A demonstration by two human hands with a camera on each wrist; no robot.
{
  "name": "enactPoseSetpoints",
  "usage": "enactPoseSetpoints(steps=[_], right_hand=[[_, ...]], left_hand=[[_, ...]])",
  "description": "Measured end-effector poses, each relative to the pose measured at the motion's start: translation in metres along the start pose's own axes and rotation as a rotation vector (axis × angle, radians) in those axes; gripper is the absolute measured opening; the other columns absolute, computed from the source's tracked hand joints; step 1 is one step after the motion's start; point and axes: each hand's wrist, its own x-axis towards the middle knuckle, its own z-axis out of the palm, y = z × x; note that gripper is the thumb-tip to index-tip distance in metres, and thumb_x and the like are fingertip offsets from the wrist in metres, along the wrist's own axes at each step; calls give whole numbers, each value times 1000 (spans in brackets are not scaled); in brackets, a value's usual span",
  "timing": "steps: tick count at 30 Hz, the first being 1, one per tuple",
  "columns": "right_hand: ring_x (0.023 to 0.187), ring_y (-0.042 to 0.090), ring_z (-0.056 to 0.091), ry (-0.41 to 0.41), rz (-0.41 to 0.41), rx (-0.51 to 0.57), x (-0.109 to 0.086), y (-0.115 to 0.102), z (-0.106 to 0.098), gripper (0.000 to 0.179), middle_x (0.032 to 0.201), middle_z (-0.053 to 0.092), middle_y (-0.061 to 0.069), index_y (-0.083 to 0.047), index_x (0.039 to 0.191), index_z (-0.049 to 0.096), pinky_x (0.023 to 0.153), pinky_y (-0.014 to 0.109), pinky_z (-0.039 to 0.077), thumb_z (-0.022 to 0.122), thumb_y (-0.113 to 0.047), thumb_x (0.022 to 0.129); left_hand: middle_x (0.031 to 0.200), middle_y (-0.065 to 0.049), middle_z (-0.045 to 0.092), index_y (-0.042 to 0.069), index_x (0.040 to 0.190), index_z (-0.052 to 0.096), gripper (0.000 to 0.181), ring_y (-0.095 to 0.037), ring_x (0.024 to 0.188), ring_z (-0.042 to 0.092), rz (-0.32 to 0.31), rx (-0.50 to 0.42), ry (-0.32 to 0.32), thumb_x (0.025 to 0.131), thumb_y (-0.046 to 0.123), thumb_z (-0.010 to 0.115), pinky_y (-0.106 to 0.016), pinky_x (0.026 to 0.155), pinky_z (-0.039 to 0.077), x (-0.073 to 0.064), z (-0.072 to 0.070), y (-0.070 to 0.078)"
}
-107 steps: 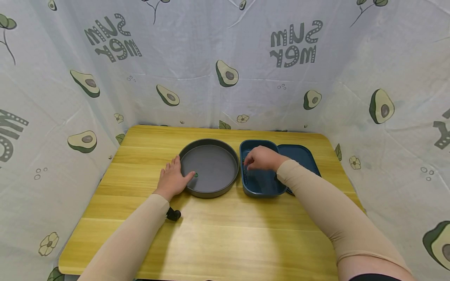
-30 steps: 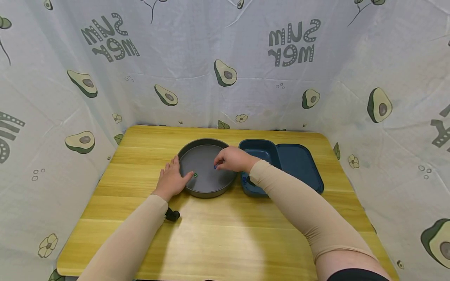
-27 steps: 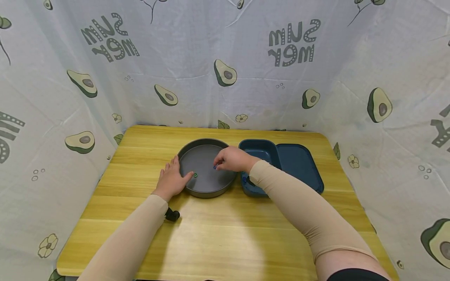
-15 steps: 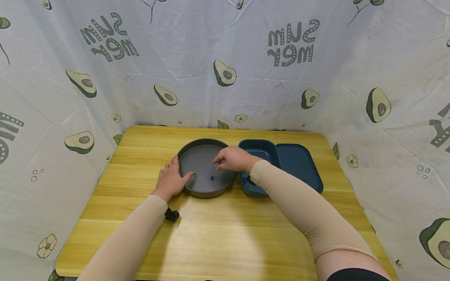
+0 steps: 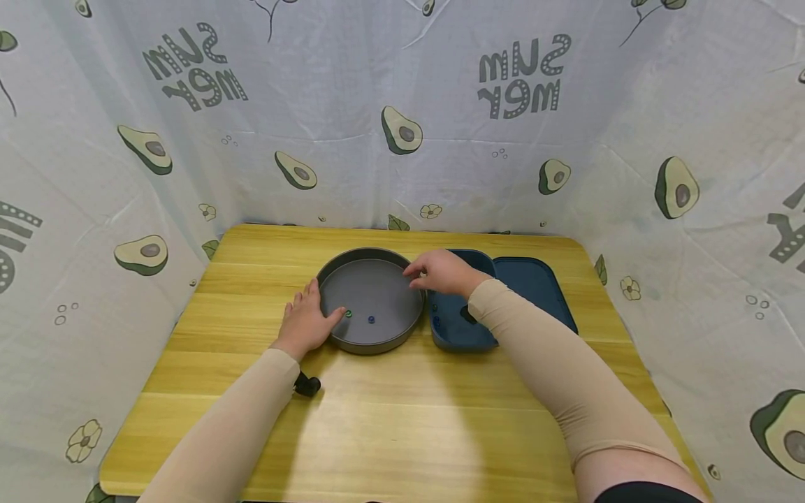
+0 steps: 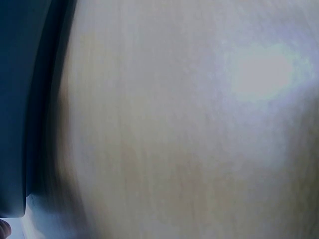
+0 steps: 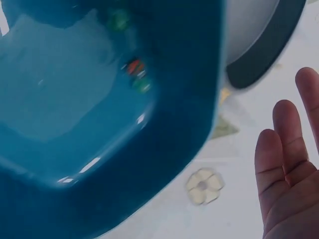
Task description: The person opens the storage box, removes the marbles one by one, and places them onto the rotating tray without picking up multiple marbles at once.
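My left hand (image 5: 306,324) rests on the left rim of a round grey pan (image 5: 390,297), fingers spread and thumb over the inside. Near the thumb tip lies a small green marble-like ball (image 5: 349,314); a small blue one (image 5: 371,319) sits a little to its right. My right hand (image 5: 443,272) hovers above the gap between the pan and a dark blue rectangular tub (image 5: 462,344), holding nothing that I can see. The right wrist view shows its extended fingers (image 7: 289,144) outside the tub. Several small balls, one red (image 7: 134,67), lie along the tub's inner edge.
A flat dark blue lid or tray (image 5: 534,283) lies right of the tub, partly under the forearm. The wooden table (image 5: 390,419) backs onto a printed curtain (image 5: 352,105). A black device (image 5: 308,384) sits at my left wrist.
My right hand went from the tub to the pan with a blue ball and let it drop inside. The ball rolled left; the hand has drawn back right. The left hand stayed put.
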Motion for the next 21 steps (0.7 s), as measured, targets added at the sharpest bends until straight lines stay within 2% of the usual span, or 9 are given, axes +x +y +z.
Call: enactPoseSetpoints(steps=[6, 11, 21], right_hand=[[119, 27, 69, 8, 54, -18, -4, 21, -4, 36, 132, 73, 7, -13, 136, 73, 100, 46, 58, 72, -23, 102], [123, 30, 68, 6, 83, -35, -5, 35, -4, 37, 134, 74, 8, -11, 137, 72, 103, 47, 57, 72, -23, 102], [120, 29, 70, 7, 148, -57, 1, 51, 3, 35, 135, 73, 8, -12, 135, 74, 102, 46, 58, 71, -23, 102]], left_hand=[[177, -22, 10, 3, 170, 0, 103, -52, 161, 10, -3, -2, -1, 103, 58, 57, -69, 130, 5, 0, -1, 0], [176, -22, 11, 3, 169, 1, 103, -53, 161, 10, -3, -7, -2, 103, 58, 57, -69, 130, 5, -2, -3, 0], [176, -22, 11, 3, 170, 1, 103, -53, 161, 10, 2, -7, 1, 103, 59, 56, -68, 130, 5, -1, -2, 1]])
